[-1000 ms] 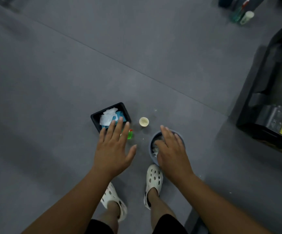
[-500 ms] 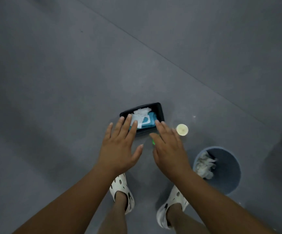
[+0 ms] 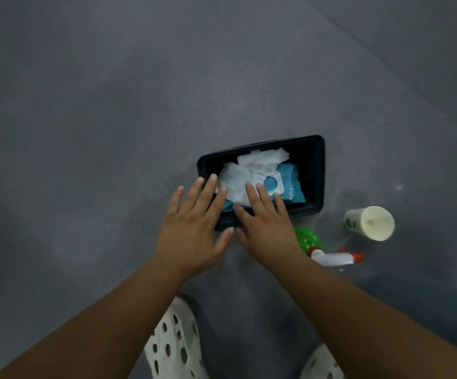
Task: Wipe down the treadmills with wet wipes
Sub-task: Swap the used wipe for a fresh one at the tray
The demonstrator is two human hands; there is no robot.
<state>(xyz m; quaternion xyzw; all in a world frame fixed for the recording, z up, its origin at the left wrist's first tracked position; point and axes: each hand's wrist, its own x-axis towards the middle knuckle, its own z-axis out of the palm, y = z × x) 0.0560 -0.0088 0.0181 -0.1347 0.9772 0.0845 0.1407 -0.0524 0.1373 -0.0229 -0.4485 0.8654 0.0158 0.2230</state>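
Note:
A black rectangular tray (image 3: 316, 170) sits on the grey floor. Inside it lies a blue wet-wipe pack (image 3: 290, 184) with loose white wipes (image 3: 238, 179) spread over it. My left hand (image 3: 194, 228) hovers with straight, spread fingers over the tray's near left corner. My right hand (image 3: 263, 222) is beside it, fingers straight, its fingertips over the white wipes at the tray's near edge. Neither hand holds anything. No treadmill is in view.
A green spray bottle (image 3: 308, 239) with a white and red trigger head (image 3: 336, 257) lies on the floor right of my right hand. A white cup (image 3: 369, 222) lies on its side further right. My white clogs (image 3: 172, 343) are below.
My right hand left the grey bin and came over to the tray beside the left hand. Both hands moved closer to the tray; the view shifted so the bin is almost out of frame.

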